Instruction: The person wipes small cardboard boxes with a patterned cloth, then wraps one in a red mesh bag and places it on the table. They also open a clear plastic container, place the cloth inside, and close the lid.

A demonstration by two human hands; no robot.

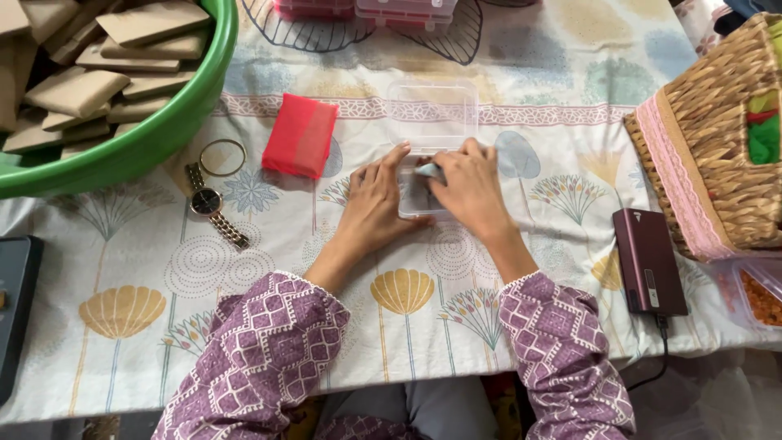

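Note:
A small clear plastic box (432, 114) lies open on the patterned tablecloth, its lid tipped back toward the far side. My left hand (376, 200) rests flat against the box's left edge. My right hand (468, 186) is curled over the box's base, pinching a small pale blue-white item (428, 170) at its fingertips. Most of the box base is hidden under both hands. A red cloth packet (300, 135) lies just left of the box.
A green tub (175, 122) of brown card packets fills the far left. A wristwatch (213, 205) and a ring bangle (221, 157) lie beside it. A maroon power bank (649, 261) with cable and a wicker basket (713, 138) stand right. Clear boxes (366, 11) sit at the back.

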